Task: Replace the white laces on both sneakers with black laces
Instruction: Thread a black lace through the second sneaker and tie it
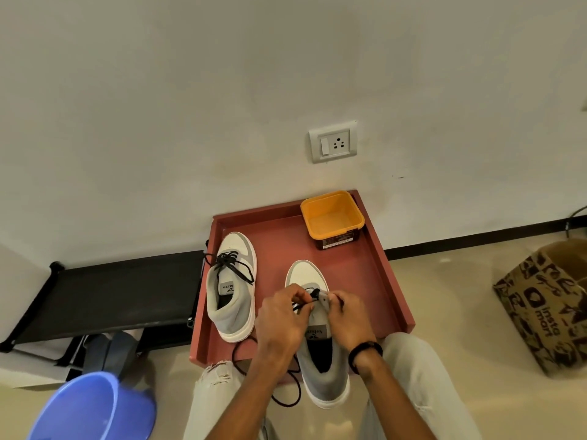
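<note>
Lacing right-hand sneaker on red tray.
Left hand [279, 315] and right hand [347, 315] each pinch the black lace [313, 295] over near sneaker [324, 376] in tray [374, 274]; far sneaker [233, 290] already black-laced, beside it.

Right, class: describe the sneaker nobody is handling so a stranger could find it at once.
Find the red tray against the wall. The sneaker lies along its left side, away from the yellow tub. Unlike its twin, no hand touches it and its black lace is tied.
</note>
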